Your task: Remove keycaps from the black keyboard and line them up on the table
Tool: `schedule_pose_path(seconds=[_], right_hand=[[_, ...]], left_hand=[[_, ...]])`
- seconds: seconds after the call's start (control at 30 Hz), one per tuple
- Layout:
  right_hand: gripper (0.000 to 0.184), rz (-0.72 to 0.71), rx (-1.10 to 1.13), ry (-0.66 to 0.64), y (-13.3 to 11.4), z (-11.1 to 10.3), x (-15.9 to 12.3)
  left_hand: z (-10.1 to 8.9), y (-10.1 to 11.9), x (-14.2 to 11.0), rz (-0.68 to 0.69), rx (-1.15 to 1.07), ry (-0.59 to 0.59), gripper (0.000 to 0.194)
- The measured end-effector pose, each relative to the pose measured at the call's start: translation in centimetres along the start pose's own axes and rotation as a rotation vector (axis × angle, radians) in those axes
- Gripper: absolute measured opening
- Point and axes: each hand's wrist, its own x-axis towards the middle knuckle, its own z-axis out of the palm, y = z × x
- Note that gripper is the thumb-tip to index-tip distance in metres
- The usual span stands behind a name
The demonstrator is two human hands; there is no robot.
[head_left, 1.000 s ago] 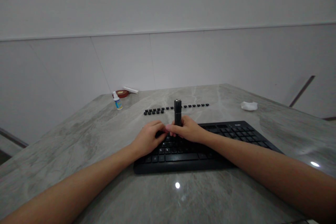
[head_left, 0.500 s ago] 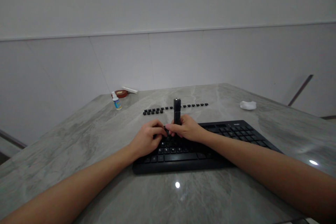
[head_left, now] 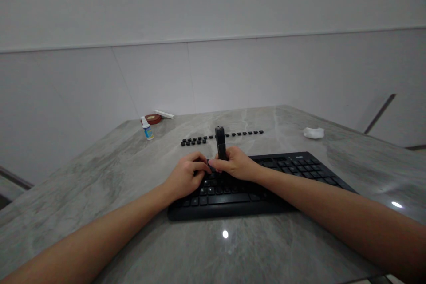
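A black keyboard (head_left: 229, 211) lies on the marbled table, and both hands are over its left half. My right hand (head_left: 238, 164) is closed around an upright black stick-like tool (head_left: 220, 142), whose lower end is hidden by the fingers and whose exact kind I cannot make out. Beside it, my left hand (head_left: 188, 175) rests on the left keys with its fingers curled and their tips together. Whatever those fingertips may pinch is too small or hidden. Bare key positions with small shiny spots show below the hands.
Behind the keyboard, several loose black keycaps (head_left: 199, 141) lie in rows. A small white spray bottle (head_left: 147, 128), a reddish-brown round case (head_left: 153, 119) and a white strip (head_left: 164, 114) are at the back left. A crumpled white tissue (head_left: 313, 133) lies at the right.
The top of the black tool has tipped to the left in my right hand. My left hand stays in nearly the same place.
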Motion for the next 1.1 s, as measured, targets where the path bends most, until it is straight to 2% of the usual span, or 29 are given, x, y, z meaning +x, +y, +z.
schedule_pose_path(seconds=[0.17, 0.4, 0.53, 0.63, 0.93, 1.1], right_hand=[[0.036, 0.021, -0.011, 0.024, 0.0, 0.1, 0.0], [0.036, -0.013, 0.064, -0.109, 0.0, -0.2, -0.4], [0.035, -0.021, 0.077, -0.120, 0.1, -0.3, -0.2], [0.037, -0.004, 0.074, -0.078, 0.0, -0.3, 0.2], [0.041, 0.187, 0.170, -0.010, 0.2, -0.1, 1.1], [0.037, 0.275, 0.322, 0.131, 0.5, -0.1, 1.1]], left_hand=[[-0.1, 0.1, 0.1, -0.004, 0.010, -0.009, 0.029], [0.0, 0.1, 0.1, -0.008, 0.037, -0.014, 0.026], [-0.1, 0.1, 0.1, -0.008, 0.039, -0.016, 0.026], [-0.1, 0.1, 0.0, -0.010, 0.043, -0.018, 0.027], [0.0, 0.3, 0.1, -0.004, 0.048, -0.013, 0.029], [-0.1, 0.5, 0.1, -0.006, 0.045, -0.012, 0.028]])
